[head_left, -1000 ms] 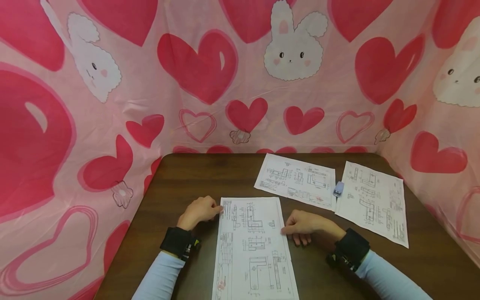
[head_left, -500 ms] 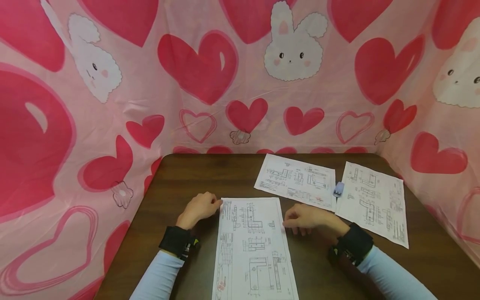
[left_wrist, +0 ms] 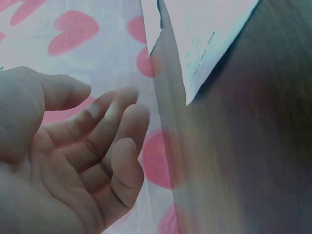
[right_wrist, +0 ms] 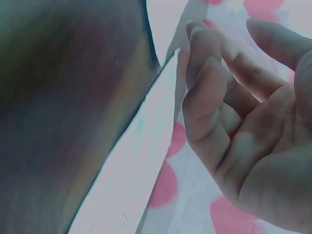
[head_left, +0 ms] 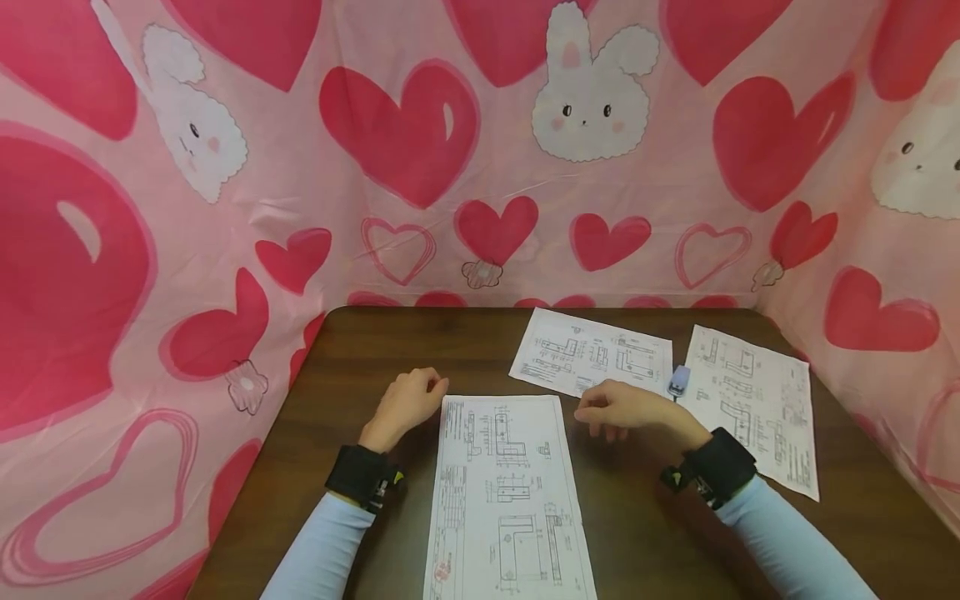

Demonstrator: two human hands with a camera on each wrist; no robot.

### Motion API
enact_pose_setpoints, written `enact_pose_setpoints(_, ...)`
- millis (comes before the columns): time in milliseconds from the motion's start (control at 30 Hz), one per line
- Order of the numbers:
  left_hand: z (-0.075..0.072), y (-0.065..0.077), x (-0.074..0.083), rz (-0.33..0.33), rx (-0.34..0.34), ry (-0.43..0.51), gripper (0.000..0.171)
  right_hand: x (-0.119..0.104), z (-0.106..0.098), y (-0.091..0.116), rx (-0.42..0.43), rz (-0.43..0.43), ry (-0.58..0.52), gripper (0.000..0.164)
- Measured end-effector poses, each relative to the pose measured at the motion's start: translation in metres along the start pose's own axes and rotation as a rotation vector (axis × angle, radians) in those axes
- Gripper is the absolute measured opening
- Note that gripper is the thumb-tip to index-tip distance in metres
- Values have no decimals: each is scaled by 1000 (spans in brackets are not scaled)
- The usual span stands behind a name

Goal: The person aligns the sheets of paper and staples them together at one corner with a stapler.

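Observation:
A sheet of paper with technical drawings (head_left: 480,533) lies lengthwise on the table in the head view. Just off its far left corner is my left hand (head_left: 405,404), fingers loosely curled around nothing. Past its right edge hovers my right hand (head_left: 630,407), also holding nothing and covering part of a second drawing sheet (head_left: 555,333) behind. In the left wrist view the relaxed left fingers (left_wrist: 129,117) stay apart from a paper corner (left_wrist: 204,53). The right wrist view has the bent right fingers (right_wrist: 204,92) beside a sheet's edge (right_wrist: 136,151); nothing is between them.
A third drawing sheet (head_left: 780,417) lies at the right of the brown table (head_left: 390,350). Between it and the second sheet sits a small lavender object (head_left: 679,379), perhaps a mini stapler. Pink heart-and-rabbit cloth (head_left: 510,183) hangs around the table.
Both hands have moved away from me, off the near sheet's edges. The right hand has gone furthest, now overlapping the second sheet in the head view. The papers stay put.

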State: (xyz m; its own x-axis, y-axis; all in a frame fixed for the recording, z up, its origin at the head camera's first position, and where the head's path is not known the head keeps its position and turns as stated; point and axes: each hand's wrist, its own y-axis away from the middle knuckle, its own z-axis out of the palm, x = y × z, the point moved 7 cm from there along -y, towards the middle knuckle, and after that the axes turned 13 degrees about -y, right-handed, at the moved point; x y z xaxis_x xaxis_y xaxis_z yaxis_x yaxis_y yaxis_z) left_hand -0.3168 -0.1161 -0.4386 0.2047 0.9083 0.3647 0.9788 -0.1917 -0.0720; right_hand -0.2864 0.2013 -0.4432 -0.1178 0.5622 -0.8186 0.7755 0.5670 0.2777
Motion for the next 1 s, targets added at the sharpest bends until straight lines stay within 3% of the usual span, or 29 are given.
enact_pose_setpoints(300, -12, -8, 13, -20, 47, -35, 28, -3, -23, -6, 16, 33, -26, 28)
enact_pose_setpoints(600, -13, -6, 35, 82, 48, 57, 26, -5, -48, -6, 45, 33, -12, 27)
enact_pose_setpoints(1000, -15, -19, 50, 86, 84, 33, 25, 10, -73, -12, 113, 69, -69, 33)
